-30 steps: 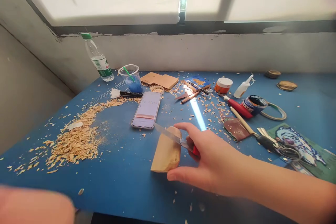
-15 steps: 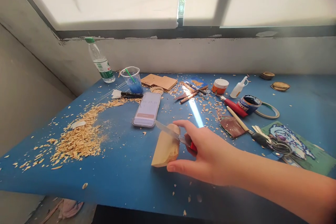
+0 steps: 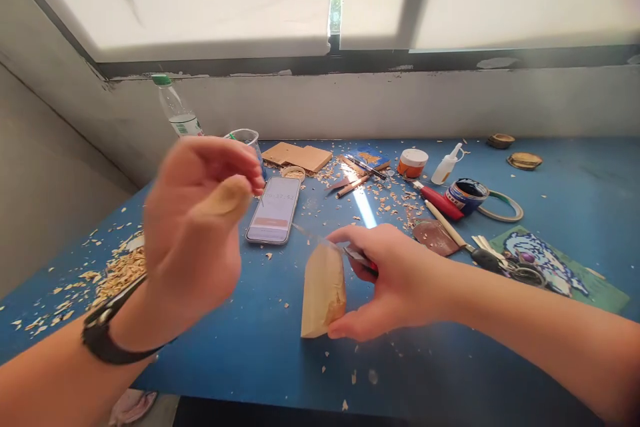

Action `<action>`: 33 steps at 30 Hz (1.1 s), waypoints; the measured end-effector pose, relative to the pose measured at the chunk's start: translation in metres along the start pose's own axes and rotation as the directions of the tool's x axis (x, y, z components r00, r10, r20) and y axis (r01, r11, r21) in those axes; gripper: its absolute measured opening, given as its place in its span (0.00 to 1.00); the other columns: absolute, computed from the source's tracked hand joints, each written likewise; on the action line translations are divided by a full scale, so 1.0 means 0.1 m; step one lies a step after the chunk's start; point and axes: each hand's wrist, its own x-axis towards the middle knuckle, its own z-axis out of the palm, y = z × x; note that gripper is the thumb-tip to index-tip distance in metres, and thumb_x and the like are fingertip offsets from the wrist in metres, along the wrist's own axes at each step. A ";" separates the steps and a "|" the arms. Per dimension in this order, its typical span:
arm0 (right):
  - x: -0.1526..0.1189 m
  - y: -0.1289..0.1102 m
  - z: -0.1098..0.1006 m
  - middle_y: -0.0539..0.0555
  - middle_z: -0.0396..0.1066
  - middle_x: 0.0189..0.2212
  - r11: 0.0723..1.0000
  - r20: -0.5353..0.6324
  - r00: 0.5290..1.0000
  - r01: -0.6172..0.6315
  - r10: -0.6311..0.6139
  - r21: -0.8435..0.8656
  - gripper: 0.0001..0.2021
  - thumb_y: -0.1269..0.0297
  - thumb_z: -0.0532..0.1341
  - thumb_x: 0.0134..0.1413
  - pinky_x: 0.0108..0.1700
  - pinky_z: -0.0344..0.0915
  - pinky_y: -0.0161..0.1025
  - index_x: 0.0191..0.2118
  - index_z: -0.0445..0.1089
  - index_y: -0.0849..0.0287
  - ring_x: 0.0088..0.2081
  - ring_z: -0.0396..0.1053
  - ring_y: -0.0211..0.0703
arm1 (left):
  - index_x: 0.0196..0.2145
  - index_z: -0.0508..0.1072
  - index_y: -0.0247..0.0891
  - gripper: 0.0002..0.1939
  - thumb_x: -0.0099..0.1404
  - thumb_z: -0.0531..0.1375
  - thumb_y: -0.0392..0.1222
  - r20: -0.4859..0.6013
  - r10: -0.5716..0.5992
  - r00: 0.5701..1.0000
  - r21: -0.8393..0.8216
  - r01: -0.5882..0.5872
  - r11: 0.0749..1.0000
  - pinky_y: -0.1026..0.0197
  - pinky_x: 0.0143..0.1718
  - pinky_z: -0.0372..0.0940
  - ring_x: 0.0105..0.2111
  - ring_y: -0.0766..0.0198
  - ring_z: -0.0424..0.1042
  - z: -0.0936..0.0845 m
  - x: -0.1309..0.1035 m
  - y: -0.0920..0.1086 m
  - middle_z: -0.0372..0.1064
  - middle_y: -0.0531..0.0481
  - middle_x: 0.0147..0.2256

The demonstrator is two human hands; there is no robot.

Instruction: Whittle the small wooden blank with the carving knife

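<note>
My right hand (image 3: pixel 390 280) grips a knife (image 3: pixel 350 255) with a red handle, its blade pointing left. The thumb and index finger of that hand also touch a pale wooden block (image 3: pixel 323 293) standing on the blue table (image 3: pixel 270 353). My left hand (image 3: pixel 200 220) is raised at the left, blurred, with its fingers curled toward the thumb; whether anything is between them cannot be made out. It wears a black wristband and partly hides a plastic cup (image 3: pixel 247 137). A phone (image 3: pixel 273 211) showing a timer lies beyond the block.
Wood shavings (image 3: pixel 120 273) are heaped at the left. A bottle (image 3: pixel 177 107) stands behind. At the right are a jar (image 3: pixel 413 163), a glue bottle (image 3: pixel 447 165), an open paint tin (image 3: pixel 467 195), tape (image 3: pixel 503 207), keys (image 3: pixel 525 273) and a painted green sheet (image 3: pixel 595 287).
My left hand has come into view at the left, covering part of the cup and shavings. My right hand and the block have shifted slightly; the block is turned more upright in view.
</note>
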 end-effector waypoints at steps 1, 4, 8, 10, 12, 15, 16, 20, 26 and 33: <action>0.00 0.01 -0.04 0.40 0.63 0.23 1.000 0.024 1.000 0.007 -0.006 -0.024 0.41 0.38 0.78 0.36 0.22 0.54 0.36 0.55 0.72 0.54 0.23 0.59 0.36 | 0.39 0.75 0.39 0.04 0.69 0.64 0.41 0.072 -0.086 0.994 -0.011 0.087 0.996 0.58 0.41 0.65 0.38 0.62 0.69 0.02 -0.03 -0.09 0.70 0.48 0.38; -0.01 0.01 -0.13 0.40 0.64 0.25 0.998 0.092 0.995 -0.034 0.039 -0.059 0.44 0.38 0.77 0.38 0.22 0.55 0.35 0.60 0.69 0.52 0.25 0.61 0.37 | 0.47 0.76 0.40 0.16 0.74 0.58 0.54 0.307 -0.327 0.894 0.003 0.342 0.940 0.53 0.48 0.66 0.47 0.54 0.69 0.05 -0.15 -0.43 0.71 0.45 0.46; 0.00 0.08 -0.12 0.40 0.61 0.27 0.997 0.175 0.984 -0.051 0.039 0.065 0.46 0.45 0.78 0.42 0.25 0.57 0.33 0.66 0.64 0.49 0.27 0.59 0.36 | 0.58 0.70 0.44 0.39 0.69 0.51 0.79 0.552 -0.352 0.756 -0.094 0.476 0.874 0.47 0.58 0.66 0.56 0.47 0.67 -0.02 -0.24 -0.70 0.68 0.43 0.54; 0.02 0.14 -0.12 0.40 0.59 0.27 0.993 0.189 0.982 -0.013 -0.010 0.121 0.46 0.49 0.79 0.43 0.25 0.57 0.33 0.67 0.63 0.50 0.28 0.58 0.36 | 0.62 0.67 0.44 0.48 0.64 0.46 0.86 0.675 -0.336 0.657 -0.095 0.529 0.843 0.44 0.58 0.66 0.55 0.45 0.69 -0.08 -0.21 -0.71 0.68 0.41 0.55; 0.05 0.19 -0.12 0.41 0.59 0.28 0.986 0.202 0.976 0.045 -0.078 0.160 0.43 0.51 0.78 0.45 0.26 0.56 0.32 0.66 0.65 0.51 0.28 0.57 0.35 | 0.63 0.66 0.43 0.47 0.63 0.55 0.83 0.793 -0.336 0.508 0.018 0.532 0.847 0.44 0.59 0.67 0.57 0.43 0.70 -0.13 -0.17 -0.65 0.70 0.40 0.56; 0.06 0.24 -0.14 0.43 0.60 0.32 0.974 0.196 0.969 0.111 -0.149 0.196 0.40 0.53 0.77 0.48 0.27 0.57 0.32 0.65 0.67 0.51 0.29 0.56 0.34 | 0.62 0.66 0.42 0.40 0.58 0.74 0.57 0.867 -0.348 0.358 0.209 0.372 0.904 0.47 0.56 0.71 0.54 0.45 0.74 -0.16 -0.14 -0.56 0.74 0.41 0.54; 0.06 0.25 -0.14 0.43 0.59 0.32 0.973 0.186 0.970 0.122 -0.159 0.198 0.40 0.55 0.77 0.49 0.27 0.57 0.32 0.67 0.66 0.50 0.29 0.55 0.34 | 0.62 0.67 0.42 0.39 0.58 0.75 0.50 0.852 -0.361 0.379 0.244 0.323 0.914 0.50 0.53 0.72 0.52 0.47 0.76 -0.16 -0.15 -0.53 0.75 0.43 0.53; 0.04 0.25 -0.15 0.41 0.54 0.28 0.977 0.041 0.987 0.150 -0.158 0.153 0.39 0.60 0.73 0.56 0.29 0.59 0.33 0.71 0.61 0.47 0.29 0.56 0.36 | 0.55 0.74 0.41 0.30 0.56 0.75 0.45 0.717 -0.426 0.552 0.340 0.257 0.905 0.57 0.42 0.73 0.44 0.54 0.77 -0.13 -0.18 -0.51 0.77 0.48 0.46; 0.05 0.19 -0.13 0.42 0.62 0.25 0.979 -0.383 0.914 0.062 -0.133 -0.192 0.16 0.55 0.64 0.66 0.26 0.56 0.36 0.55 0.69 0.53 0.25 0.60 0.36 | 0.46 0.74 0.39 0.12 0.69 0.66 0.48 0.522 -0.465 0.715 0.345 0.322 0.882 0.62 0.33 0.66 0.36 0.62 0.71 -0.06 -0.22 -0.55 0.72 0.52 0.37; 0.05 0.15 0.09 0.41 0.63 0.24 0.953 -0.376 0.916 0.024 -0.142 -0.301 0.11 0.57 0.62 0.68 0.26 0.54 0.35 0.52 0.67 0.52 0.23 0.59 0.35 | 0.60 0.68 0.41 0.18 0.75 0.59 0.42 0.680 -0.301 0.669 0.346 0.068 0.936 0.50 0.57 0.69 0.53 0.53 0.72 -0.06 -0.30 -0.42 0.70 0.41 0.58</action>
